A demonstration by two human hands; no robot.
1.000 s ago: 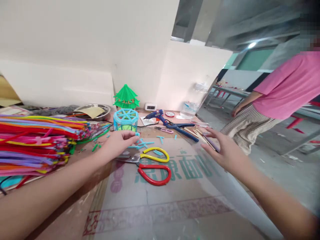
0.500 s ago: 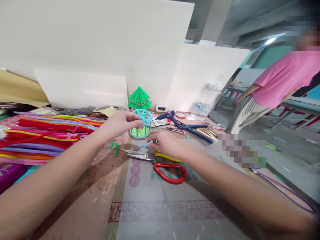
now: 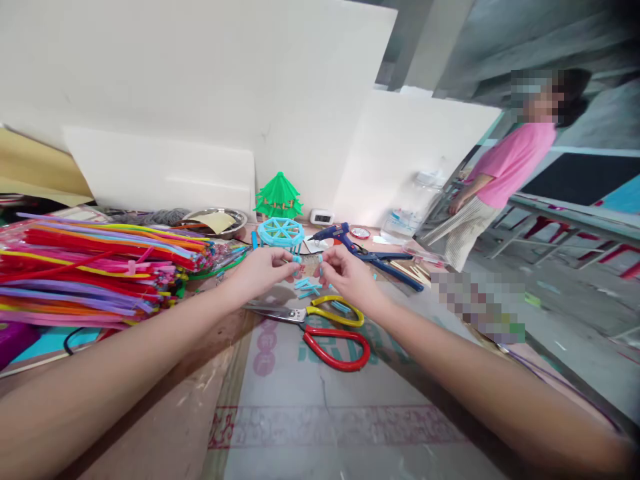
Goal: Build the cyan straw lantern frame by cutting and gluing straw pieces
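Note:
My left hand (image 3: 270, 272) is closed in a pinch on a small light-blue pipe cleaner piece (image 3: 297, 259). Facing it a short gap away, my right hand (image 3: 346, 275) pinches another small light-blue bit (image 3: 321, 258). Just behind the hands stands a light-blue wheel-topped frame (image 3: 281, 231), its lower part hidden by my fingers. A green pointed roof model (image 3: 280, 195) rises behind that. Several cut light-blue pieces (image 3: 309, 288) lie on the table below the hands. Nearer to me rest scissors (image 3: 336, 365) with one red and one yellow handle loop.
Bundles of coloured pipe cleaners (image 3: 85, 267) fill the left side. Toward the back are a metal bowl (image 3: 235, 223), a small white clock (image 3: 322, 217), a blue glue gun (image 3: 333, 232), blue-handled pliers (image 3: 400, 273) and a clear plastic jug (image 3: 410, 207). A person in pink (image 3: 515, 160) stands beyond the table at right.
My left hand has come away from the light-blue frame toward me. My right hand has risen from the table pieces to face it. The person in pink has shifted leftward in view.

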